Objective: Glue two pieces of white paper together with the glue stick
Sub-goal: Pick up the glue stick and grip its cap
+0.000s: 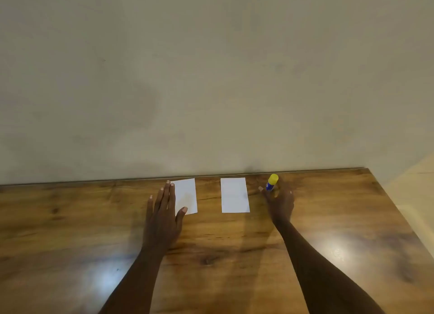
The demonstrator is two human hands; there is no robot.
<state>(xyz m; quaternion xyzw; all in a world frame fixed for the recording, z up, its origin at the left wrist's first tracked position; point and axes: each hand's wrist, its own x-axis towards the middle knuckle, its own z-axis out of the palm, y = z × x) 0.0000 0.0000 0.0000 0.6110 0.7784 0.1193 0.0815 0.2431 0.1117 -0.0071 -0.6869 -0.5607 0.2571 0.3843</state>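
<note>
Two small white paper rectangles lie side by side near the far edge of the wooden table (211, 255). My left hand (163, 217) rests flat with fingers spread on the left edge of the left paper (186, 195). The right paper (234, 195) lies untouched. A blue glue stick (272, 182) with a yellow cap stands upright to its right. My right hand (280, 202) curls around the stick's base, thumb on its left side, fingers behind it; whether the grip is closed cannot be made out.
A plain beige wall (211, 78) rises right behind the table's far edge. The table's right edge (399, 210) runs diagonally toward me, with pale floor beyond it.
</note>
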